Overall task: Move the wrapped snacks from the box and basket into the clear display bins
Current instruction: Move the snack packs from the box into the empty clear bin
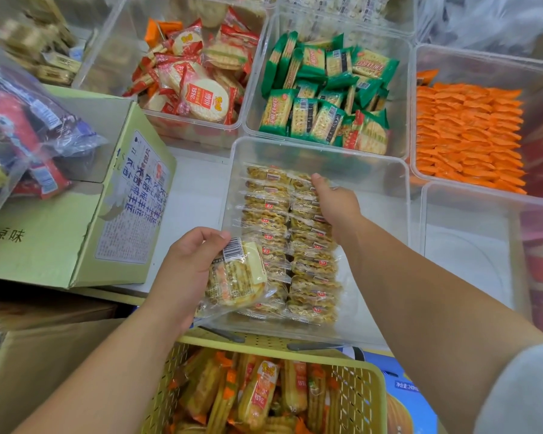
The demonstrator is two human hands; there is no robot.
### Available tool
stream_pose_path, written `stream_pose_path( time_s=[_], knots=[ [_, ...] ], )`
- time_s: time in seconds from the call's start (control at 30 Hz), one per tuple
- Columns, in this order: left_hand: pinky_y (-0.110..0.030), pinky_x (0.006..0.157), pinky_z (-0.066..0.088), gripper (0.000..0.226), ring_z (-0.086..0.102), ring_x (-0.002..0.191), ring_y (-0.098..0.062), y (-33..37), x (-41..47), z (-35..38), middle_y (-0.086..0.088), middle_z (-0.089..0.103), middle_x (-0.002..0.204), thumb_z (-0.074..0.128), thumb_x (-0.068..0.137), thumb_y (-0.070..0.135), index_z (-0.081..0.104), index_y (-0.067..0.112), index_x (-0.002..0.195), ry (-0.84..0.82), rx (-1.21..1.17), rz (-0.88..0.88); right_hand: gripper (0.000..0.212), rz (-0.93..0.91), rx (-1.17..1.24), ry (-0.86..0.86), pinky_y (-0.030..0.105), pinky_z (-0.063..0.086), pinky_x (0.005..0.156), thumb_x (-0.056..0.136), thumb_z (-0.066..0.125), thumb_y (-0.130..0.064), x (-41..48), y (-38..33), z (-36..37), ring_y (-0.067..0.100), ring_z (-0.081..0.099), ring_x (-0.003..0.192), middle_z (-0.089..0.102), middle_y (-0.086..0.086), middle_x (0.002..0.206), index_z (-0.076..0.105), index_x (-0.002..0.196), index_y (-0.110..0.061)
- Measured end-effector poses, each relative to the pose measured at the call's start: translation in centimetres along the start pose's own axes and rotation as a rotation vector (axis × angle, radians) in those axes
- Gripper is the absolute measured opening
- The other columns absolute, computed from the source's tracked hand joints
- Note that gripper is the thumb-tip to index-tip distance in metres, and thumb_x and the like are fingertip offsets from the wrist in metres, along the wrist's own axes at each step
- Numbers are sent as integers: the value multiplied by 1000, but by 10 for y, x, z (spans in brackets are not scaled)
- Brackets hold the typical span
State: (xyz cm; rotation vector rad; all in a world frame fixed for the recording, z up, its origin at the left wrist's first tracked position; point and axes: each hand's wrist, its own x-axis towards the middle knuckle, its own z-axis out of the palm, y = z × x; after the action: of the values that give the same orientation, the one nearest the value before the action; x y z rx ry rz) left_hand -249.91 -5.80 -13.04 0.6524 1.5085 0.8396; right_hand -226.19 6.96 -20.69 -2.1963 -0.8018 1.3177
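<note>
This is a snack shop. Clear bins (320,151) stand edge to edge, each holding one kind of wrapped snack (323,89) (red, green, orange).

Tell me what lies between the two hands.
In the head view, rows of wrapped crackers inside the clear bin lie between the left hand and right hand.
</note>
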Motion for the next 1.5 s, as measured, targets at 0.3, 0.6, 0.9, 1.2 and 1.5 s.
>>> stream_pose_path(
  time_s=[0.3, 0.6, 0.9, 1.2, 1.5],
  knots=[
    [-32, 64, 54, 25, 68, 70, -14, -1, 1, 0, 3, 72, 78, 64, 99, 36, 72, 32, 75, 12, -20, -9, 90, 77, 144, -135, 61, 26, 114, 85, 35, -87, -15, 8, -20, 36, 35, 146, 37, 2, 161, 34, 155, -31],
    [-31, 64, 55, 26, 70, 72, -15, 0, 0, 1, 3, 74, 79, 65, 98, 40, 73, 32, 75, 15, -28, -19, 77, 167, 192, -245, 54, 18, 120, 92, 23, -83, -50, 62, -33, 31, 25, 151, 25, -3, 166, 25, 157, -42],
    [-27, 60, 49, 27, 70, 68, -9, -4, 4, 2, 7, 74, 76, 64, 98, 40, 70, 33, 73, 31, 70, 30, 66, 79, 74, -361, 56, 17, 119, 96, 28, -76, -65, 58, -23, 30, 21, 153, 16, -9, 168, 10, 156, -53],
    [-34, 70, 52, 23, 71, 75, -15, -3, 4, 1, 2, 76, 82, 66, 96, 43, 73, 30, 78, 33, 69, 7, 84, 254, 79, -324, 71, 25, 112, 89, 33, -84, -87, 79, -52, 38, 19, 152, 14, 3, 169, 14, 159, -42],
    [-57, 85, 58, 20, 77, 90, -36, 17, -14, 7, -5, 80, 91, 70, 94, 41, 76, 22, 92, 51, 0, -112, 91, 118, -48, -354, 56, 29, 116, 90, 41, -79, -123, 69, -54, 34, 25, 151, 13, 0, 170, 5, 162, -36]
  ],
)
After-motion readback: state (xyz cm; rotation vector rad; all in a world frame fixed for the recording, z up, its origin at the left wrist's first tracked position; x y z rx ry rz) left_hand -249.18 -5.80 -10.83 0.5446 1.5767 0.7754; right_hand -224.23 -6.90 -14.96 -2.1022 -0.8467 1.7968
